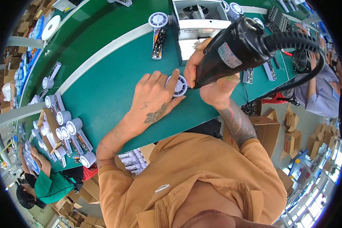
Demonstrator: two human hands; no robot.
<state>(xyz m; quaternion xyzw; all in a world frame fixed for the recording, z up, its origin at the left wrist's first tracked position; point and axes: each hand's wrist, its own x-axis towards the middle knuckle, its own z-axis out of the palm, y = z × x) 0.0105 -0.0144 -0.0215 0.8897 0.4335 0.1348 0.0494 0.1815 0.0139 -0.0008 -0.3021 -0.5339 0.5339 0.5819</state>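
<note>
My left hand [154, 93] lies over a white round part [181, 86] with a slotted face, its thumb and fingers curled about the part's edge and hiding much of it. The part rests on the green tabletop [110, 106]. In my right hand [216, 89] is a thick black corded electric screwdriver [230, 53], tilted with its cable end up toward me. Its working tip is hidden behind the body and fingers, so I cannot tell whether it touches the part.
A grey-white machine box [197, 28] stands just beyond my hands. Left of it lies a white handheld unit [158, 38] with an exposed circuit board. Several similar units [70, 131] crowd the left table end. The black cable [319, 64] loops right. Co-workers [51, 186] sit on both sides.
</note>
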